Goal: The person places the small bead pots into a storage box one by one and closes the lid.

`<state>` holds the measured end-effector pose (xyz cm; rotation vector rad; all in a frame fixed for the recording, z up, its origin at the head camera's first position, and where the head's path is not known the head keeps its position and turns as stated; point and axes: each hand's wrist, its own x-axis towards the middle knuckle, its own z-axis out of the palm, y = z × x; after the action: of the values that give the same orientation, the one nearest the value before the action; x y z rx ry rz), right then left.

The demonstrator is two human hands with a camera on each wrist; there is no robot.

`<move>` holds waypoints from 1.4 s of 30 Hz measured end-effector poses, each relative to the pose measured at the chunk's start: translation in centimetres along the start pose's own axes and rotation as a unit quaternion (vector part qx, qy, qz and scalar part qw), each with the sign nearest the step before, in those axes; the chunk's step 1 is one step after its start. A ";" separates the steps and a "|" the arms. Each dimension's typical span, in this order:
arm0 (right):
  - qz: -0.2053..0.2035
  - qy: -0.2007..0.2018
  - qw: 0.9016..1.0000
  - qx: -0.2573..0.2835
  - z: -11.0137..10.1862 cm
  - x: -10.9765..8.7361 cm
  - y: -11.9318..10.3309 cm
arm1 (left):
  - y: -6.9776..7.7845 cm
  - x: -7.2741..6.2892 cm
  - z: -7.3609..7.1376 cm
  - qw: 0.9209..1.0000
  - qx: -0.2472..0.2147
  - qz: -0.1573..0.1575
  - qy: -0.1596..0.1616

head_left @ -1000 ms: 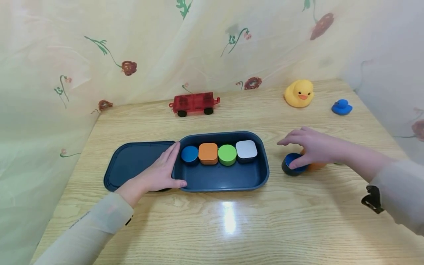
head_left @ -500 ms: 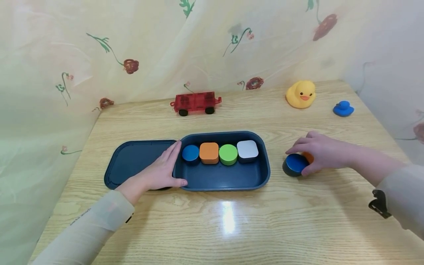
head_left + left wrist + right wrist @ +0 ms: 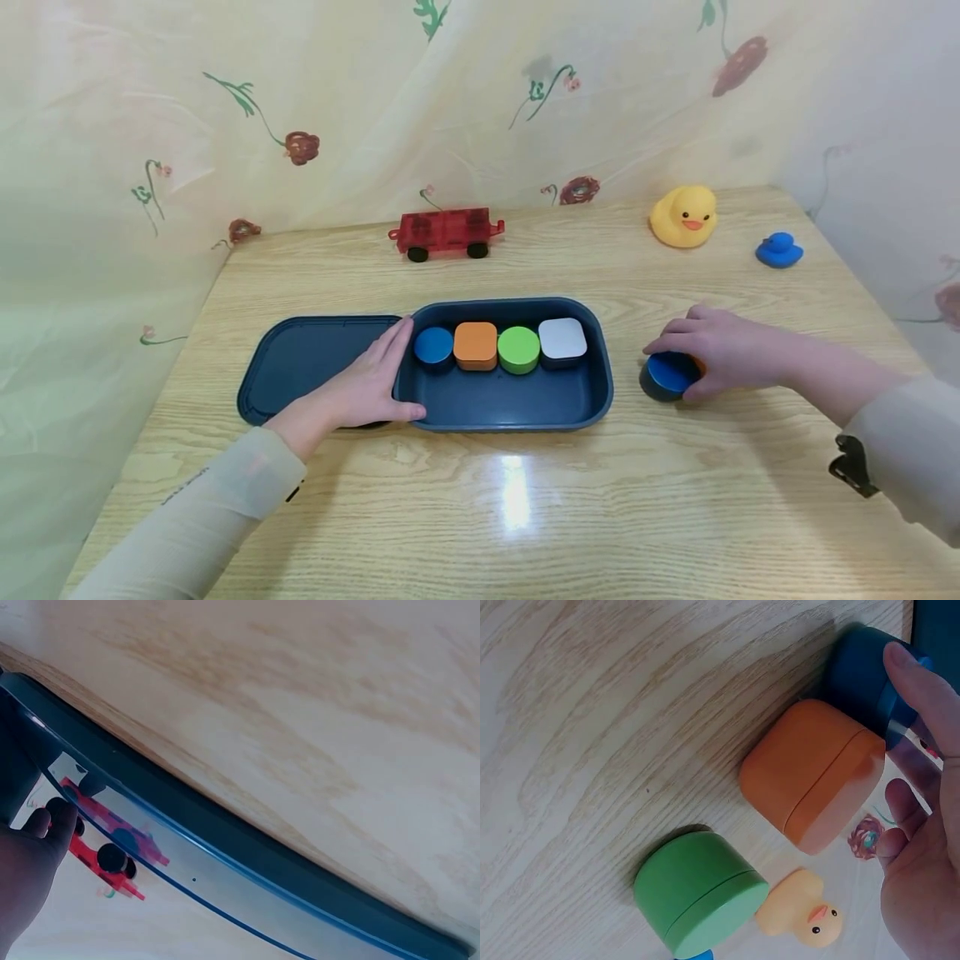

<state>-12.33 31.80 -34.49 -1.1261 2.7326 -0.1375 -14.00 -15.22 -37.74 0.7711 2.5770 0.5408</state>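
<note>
Right hand point(image 3: 720, 350): had shifted within the last second, from thumb over the top to fingers and thumb at the sides, gripping one round dark-blue lidded container point(image 3: 670, 377), apparently plastic. Left hand point(image 3: 363, 392): lay spread against the left end of a dark-blue rounded rectangular box point(image 3: 495, 404), fingers straight. Hands: well apart. Step, as judged: grasping; lifting called for a firm side hold, clear of the squarish orange lidded container point(image 3: 799, 769) just beside. Container: stood upright on the wood-grain tabletop point(image 3: 585, 500), right of the box; lid glossy, brighter than the body, partly hidden by fingers.
</note>
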 end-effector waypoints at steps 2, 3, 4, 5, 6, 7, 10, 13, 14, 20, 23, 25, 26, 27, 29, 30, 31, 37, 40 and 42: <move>0.005 0.006 1.000 0.011 -0.1 0.0 -0.1 | 0.0 0.0 0.0 1.000 0.001 0.001 0.000; 0.009 0.008 1.000 0.018 -0.1 0.1 -0.2 | 0.0 0.0 0.0 1.000 0.002 0.001 -0.001; 0.014 0.010 1.000 0.025 -0.2 0.1 -0.2 | 0.0 0.0 0.0 1.000 0.003 0.001 -0.001; 0.023 0.010 0.999 0.032 -0.4 0.2 -0.3 | 0.0 0.0 0.0 1.000 0.003 0.001 -0.001; 0.030 0.008 0.999 0.038 -0.6 0.3 -0.4 | 0.0 0.0 0.0 1.000 0.004 0.001 -0.001; 0.035 0.007 0.999 0.039 -0.7 0.3 -0.5 | 0.0 0.0 0.0 1.000 0.005 0.001 0.000; 0.043 0.005 0.998 0.040 -1.3 0.6 -0.7 | 0.0 0.0 -0.1 1.000 0.006 0.003 0.001; 0.038 0.005 0.999 0.037 -1.9 0.9 -0.8 | 0.0 0.1 -0.1 1.000 0.004 0.002 0.001; 0.035 0.005 0.999 0.040 -2.2 1.0 -0.9 | 0.1 0.0 -0.1 1.000 0.003 0.002 0.001; 0.010 0.011 0.998 0.056 -4.4 2.3 -1.6 | 0.1 -0.1 -0.1 1.000 -0.002 -0.001 -0.001; -0.003 0.016 0.998 0.053 -5.5 2.9 -2.2 | 0.0 -0.1 -0.1 1.000 -0.005 -0.002 -0.003; -0.012 0.019 0.998 0.052 -6.2 3.3 -2.8 | 0.0 0.0 -0.1 1.000 -0.007 -0.002 -0.004; -0.016 0.018 0.998 0.054 -6.4 3.5 -3.1 | 0.0 0.0 -0.1 1.000 -0.007 -0.002 -0.004; -0.018 0.016 0.998 0.056 -6.6 3.8 -3.4 | 0.0 0.0 -0.1 1.000 -0.008 -0.002 -0.004; -0.019 0.010 0.998 0.062 -7.0 4.3 -3.9 | -0.1 -0.1 -0.1 1.000 -0.006 -0.002 -0.001; -0.018 0.006 0.998 0.066 -7.1 4.6 -4.2 | -0.1 -0.1 -0.2 1.000 -0.006 0.000 0.000; -0.018 0.003 0.997 0.070 -7.1 4.9 -4.4 | -0.1 -0.1 -0.2 1.000 -0.006 0.001 0.001; -0.036 -0.014 0.994 0.098 -6.9 6.7 -5.6 | -0.2 -0.4 -0.2 1.000 -0.009 0.001 0.002; -0.035 -0.030 0.992 0.118 -6.8 7.4 -6.1 | -0.2 -0.3 0.0 1.000 -0.015 0.002 0.002; -0.027 -0.041 0.991 0.127 -6.7 7.7 -6.4 | -0.1 0.0 0.0 1.000 -0.021 0.007 0.002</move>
<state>-14.68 21.96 -27.94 -1.1075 2.5250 -0.4241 -14.00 -15.32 -37.83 0.7760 2.5562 0.6000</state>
